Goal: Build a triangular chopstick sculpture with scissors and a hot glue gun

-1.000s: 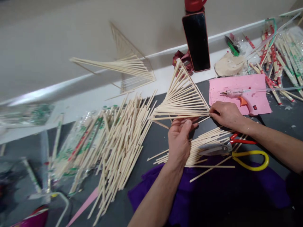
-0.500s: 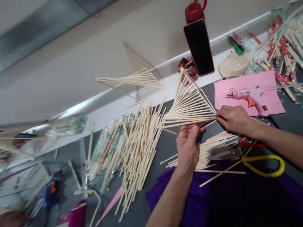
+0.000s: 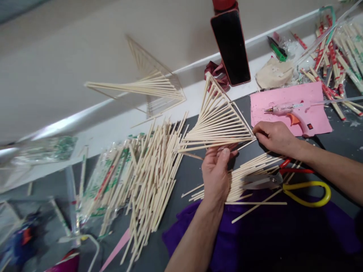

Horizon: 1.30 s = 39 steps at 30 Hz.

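A fan-like wooden stick structure (image 3: 219,122) is held up over the table, its many thin sticks joined to a triangular frame. My left hand (image 3: 216,172) supports it from below, thumb and fingers closed around its lower edge. At the structure's right corner, my right hand (image 3: 272,138) pinches the frame with its fingertips. Below it lie loose sticks (image 3: 241,177), with yellow-and-red-handled scissors (image 3: 307,192) resting across them. Just beyond my right hand, a pink hot glue gun (image 3: 295,115) lies on a pink sheet (image 3: 316,92).
A second stick structure (image 3: 159,88) stands against the wall. Left of my hands spreads a heap of sticks (image 3: 154,181), beside plastic-wrapped chopsticks (image 3: 107,181). A phone (image 3: 231,47) leans on a red-capped bottle (image 3: 224,4). Red-wrapped chopsticks (image 3: 334,60) lie back right; a blue glue gun (image 3: 24,238) front left.
The view has shifted, so most things appear further left and the bottle's top is cut off. Both hands keep the same hold on the structure.
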Available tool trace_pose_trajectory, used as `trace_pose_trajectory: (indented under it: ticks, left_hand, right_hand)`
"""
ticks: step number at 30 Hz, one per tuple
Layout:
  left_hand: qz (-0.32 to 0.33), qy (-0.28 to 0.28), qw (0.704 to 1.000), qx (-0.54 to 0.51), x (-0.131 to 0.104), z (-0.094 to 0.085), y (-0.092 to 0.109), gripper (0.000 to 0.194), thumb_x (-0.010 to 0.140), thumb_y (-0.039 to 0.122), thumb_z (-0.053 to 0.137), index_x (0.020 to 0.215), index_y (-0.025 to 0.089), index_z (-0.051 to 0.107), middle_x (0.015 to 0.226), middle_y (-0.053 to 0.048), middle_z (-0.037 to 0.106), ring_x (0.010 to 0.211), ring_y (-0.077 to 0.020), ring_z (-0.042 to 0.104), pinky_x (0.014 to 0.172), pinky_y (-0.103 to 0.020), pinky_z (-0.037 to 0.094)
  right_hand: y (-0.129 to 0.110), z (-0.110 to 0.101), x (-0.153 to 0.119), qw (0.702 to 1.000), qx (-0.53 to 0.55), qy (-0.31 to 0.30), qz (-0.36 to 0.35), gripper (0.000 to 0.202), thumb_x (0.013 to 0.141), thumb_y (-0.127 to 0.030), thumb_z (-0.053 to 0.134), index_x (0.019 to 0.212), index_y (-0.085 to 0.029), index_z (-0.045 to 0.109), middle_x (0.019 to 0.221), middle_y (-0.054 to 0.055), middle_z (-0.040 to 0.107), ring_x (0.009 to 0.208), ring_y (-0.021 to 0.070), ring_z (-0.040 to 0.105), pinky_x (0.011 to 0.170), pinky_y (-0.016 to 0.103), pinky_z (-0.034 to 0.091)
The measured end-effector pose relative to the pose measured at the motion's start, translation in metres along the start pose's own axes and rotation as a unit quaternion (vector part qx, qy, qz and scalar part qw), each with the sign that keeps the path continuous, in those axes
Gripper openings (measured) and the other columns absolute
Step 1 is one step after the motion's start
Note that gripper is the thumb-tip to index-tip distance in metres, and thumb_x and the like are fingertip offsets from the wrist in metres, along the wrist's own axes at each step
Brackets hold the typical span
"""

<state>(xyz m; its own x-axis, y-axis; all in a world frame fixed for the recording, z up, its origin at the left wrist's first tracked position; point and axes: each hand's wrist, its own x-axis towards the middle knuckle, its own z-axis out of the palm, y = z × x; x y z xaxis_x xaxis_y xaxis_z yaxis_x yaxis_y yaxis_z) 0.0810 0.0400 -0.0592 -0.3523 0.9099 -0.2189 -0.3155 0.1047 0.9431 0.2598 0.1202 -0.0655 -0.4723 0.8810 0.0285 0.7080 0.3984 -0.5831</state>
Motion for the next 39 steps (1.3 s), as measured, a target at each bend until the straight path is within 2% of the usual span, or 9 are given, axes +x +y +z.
trace_pose_trajectory:
  ticks: [4, 13, 20, 29, 39]
  left_hand:
    - [0.002, -0.002, 1.0, -0.002, 0.001, 0.0, -0.001, 0.037, 0.064, 0.042, 0.087, 0.092, 0.022, 0.072, 0.093, -0.004, 0.077, 0.091, -0.019, 0.073, 0.073, -0.026, 0.058]
    - [0.002, -0.006, 1.0, -0.008, 0.001, 0.001, 0.0, 0.036, 0.064, 0.041, 0.087, 0.091, 0.022, 0.072, 0.091, -0.004, 0.076, 0.091, -0.0189, 0.072, 0.072, -0.025, 0.057]
    - [0.001, -0.003, 1.0, -0.005, 0.0, 0.001, 0.0, 0.036, 0.065, 0.043, 0.086, 0.091, 0.022, 0.071, 0.093, -0.004, 0.076, 0.094, -0.0203, 0.072, 0.074, -0.026, 0.058]
    - [0.003, -0.008, 1.0, -0.016, 0.0, 0.001, 0.001, 0.034, 0.065, 0.041, 0.087, 0.088, 0.021, 0.071, 0.093, -0.004, 0.077, 0.093, -0.0202, 0.073, 0.073, -0.025, 0.059]
    - [0.006, -0.004, 1.0, -0.023, 0.0, 0.001, -0.001, 0.035, 0.065, 0.04, 0.087, 0.09, 0.021, 0.073, 0.093, -0.005, 0.077, 0.092, -0.0203, 0.074, 0.071, -0.025, 0.059]
  right_hand:
    - [0.001, -0.002, 0.002, 1.0, 0.021, -0.011, -0.014, 0.018, 0.087, -0.02, 0.055, 0.09, -0.017, 0.073, 0.094, 0.007, 0.075, 0.085, 0.0184, 0.066, 0.073, 0.026, 0.042]
    - [-0.008, -0.003, 0.007, 0.999, 0.0, -0.02, 0.047, 0.015, 0.085, -0.023, 0.059, 0.084, -0.017, 0.073, 0.086, 0.005, 0.074, 0.076, 0.0169, 0.064, 0.067, 0.027, 0.039]
    - [-0.009, -0.003, 0.009, 0.998, -0.012, -0.025, 0.062, 0.015, 0.085, -0.024, 0.059, 0.083, -0.017, 0.073, 0.082, 0.004, 0.074, 0.072, 0.0167, 0.062, 0.064, 0.027, 0.036]
    - [-0.014, -0.005, 0.009, 0.995, -0.029, -0.037, 0.085, 0.015, 0.085, -0.022, 0.059, 0.084, -0.018, 0.073, 0.091, 0.004, 0.075, 0.081, 0.0181, 0.064, 0.065, 0.028, 0.034]
    - [-0.016, -0.005, 0.011, 0.994, -0.03, -0.038, 0.1, 0.016, 0.083, -0.024, 0.058, 0.082, -0.02, 0.074, 0.087, 0.003, 0.075, 0.079, 0.0182, 0.064, 0.061, 0.028, 0.03]
